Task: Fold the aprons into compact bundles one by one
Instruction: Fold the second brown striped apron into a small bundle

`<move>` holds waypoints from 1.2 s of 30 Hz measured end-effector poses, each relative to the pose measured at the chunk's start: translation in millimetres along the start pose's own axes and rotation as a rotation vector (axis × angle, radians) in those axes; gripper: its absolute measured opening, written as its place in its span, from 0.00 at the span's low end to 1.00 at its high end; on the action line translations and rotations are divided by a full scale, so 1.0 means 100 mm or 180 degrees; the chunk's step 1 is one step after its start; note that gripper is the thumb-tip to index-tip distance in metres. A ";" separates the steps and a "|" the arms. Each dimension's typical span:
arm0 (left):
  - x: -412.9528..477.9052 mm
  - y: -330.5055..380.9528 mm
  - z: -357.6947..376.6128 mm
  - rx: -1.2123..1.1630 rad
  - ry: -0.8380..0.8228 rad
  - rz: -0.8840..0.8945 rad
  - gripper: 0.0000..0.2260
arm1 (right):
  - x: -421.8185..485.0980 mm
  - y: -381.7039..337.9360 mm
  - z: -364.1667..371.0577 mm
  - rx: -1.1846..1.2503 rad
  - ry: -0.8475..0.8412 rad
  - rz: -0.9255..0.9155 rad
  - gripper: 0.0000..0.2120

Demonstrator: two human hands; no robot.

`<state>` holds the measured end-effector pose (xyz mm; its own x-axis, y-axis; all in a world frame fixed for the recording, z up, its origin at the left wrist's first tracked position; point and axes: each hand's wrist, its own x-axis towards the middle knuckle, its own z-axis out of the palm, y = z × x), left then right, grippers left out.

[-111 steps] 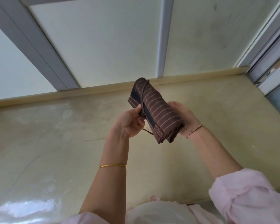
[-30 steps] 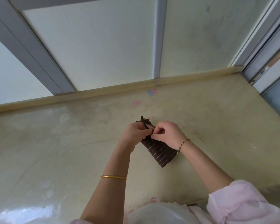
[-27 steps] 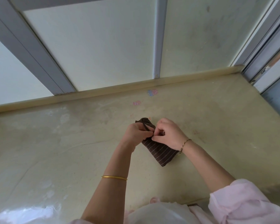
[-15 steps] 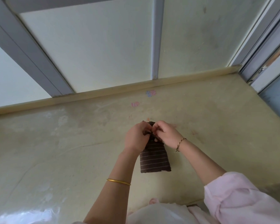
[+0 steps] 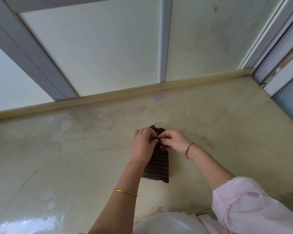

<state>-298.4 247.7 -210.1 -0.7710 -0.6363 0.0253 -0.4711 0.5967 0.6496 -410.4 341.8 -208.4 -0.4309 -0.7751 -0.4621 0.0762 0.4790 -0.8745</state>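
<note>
On the counter [image 5: 57, 157] lies the brown striped apron [image 5: 156, 168], already folded into a small bundle. At its far end the left hand [image 5: 141, 146] and right hand [image 5: 173, 141] each pinch the strap [image 5: 156, 140], apparently tying it; only the knot seems left.

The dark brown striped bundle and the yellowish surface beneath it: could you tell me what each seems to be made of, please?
The dark brown striped apron bundle looks like woven cloth, matte: it holds soft folds and a thin cord that both hands pinch at its top. The yellowish surface looks hard and smooth, perhaps polished stone or laminate, semi-glossy: it throws back pale glare near the lower left.
</note>
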 end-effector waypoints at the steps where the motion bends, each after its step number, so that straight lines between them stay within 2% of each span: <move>1: 0.00 0.00 0.00 -0.0026 0.0003 -0.0029 0.05 | 0.00 -0.02 0.01 0.0090 -0.0011 0.0076 0.06; 3: -0.01 0.01 -0.03 -0.0253 0.0013 -0.0181 0.05 | 0.01 -0.07 0.01 0.0196 -0.0033 0.0167 0.08; 5: -0.01 0.00 -0.07 -0.0373 -0.0031 -0.0305 0.05 | 0.00 -0.09 -0.01 -0.0087 -0.0053 0.0076 0.11; 9: 0.03 0.00 -0.19 -0.0146 -0.0210 -0.0394 0.03 | -0.03 -0.10 -0.02 -0.0550 0.0035 -0.0110 0.15; 13: 0.06 -0.06 -0.37 0.0648 -0.0779 -0.0724 0.13 | -0.01 -0.05 -0.02 -0.1139 0.0240 -0.0158 0.17; 16: 0.08 -0.19 -0.50 0.0685 -0.1301 -0.1256 0.12 | 0.02 0.03 -0.02 -0.1680 0.0505 0.0061 0.19; 18: 0.06 -0.21 -0.52 0.0206 -0.1299 -0.1497 0.11 | 0.04 0.09 0.04 -0.1947 0.0556 0.0182 0.17; 20: 0.04 -0.16 -0.49 -0.0969 -0.0834 -0.1596 0.09 | 0.06 0.12 0.11 -0.2146 0.0459 0.0223 0.15; 22: 0.02 -0.07 -0.43 -0.1730 -0.0468 -0.1503 0.08 | 0.07 0.12 0.13 -0.2241 0.0386 0.0177 0.15; 25: -0.02 -0.01 -0.31 -0.2068 -0.0427 -0.1336 0.08 | 0.06 0.11 0.11 -0.2261 0.0406 -0.0012 0.14; 30: 0.03 -0.05 -0.25 -0.1517 -0.0680 -0.1010 0.01 | -0.04 0.01 0.07 -0.2125 0.0590 -0.0633 0.11; 33: 0.07 -0.02 -0.21 -0.0869 -0.0867 -0.0616 0.06 | -0.06 -0.09 0.12 -0.2321 0.0487 -0.0935 0.11; 36: 0.09 0.00 -0.19 -0.0436 -0.0902 -0.0410 0.06 | -0.06 -0.10 0.14 -0.2258 0.0594 -0.1007 0.11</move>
<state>-297.4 232.2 -195.4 -0.8063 -0.5296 -0.2634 -0.5254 0.4367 0.7302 -396.0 336.0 -199.1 -0.4847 -0.8663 -0.1205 -0.6381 0.4445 -0.6287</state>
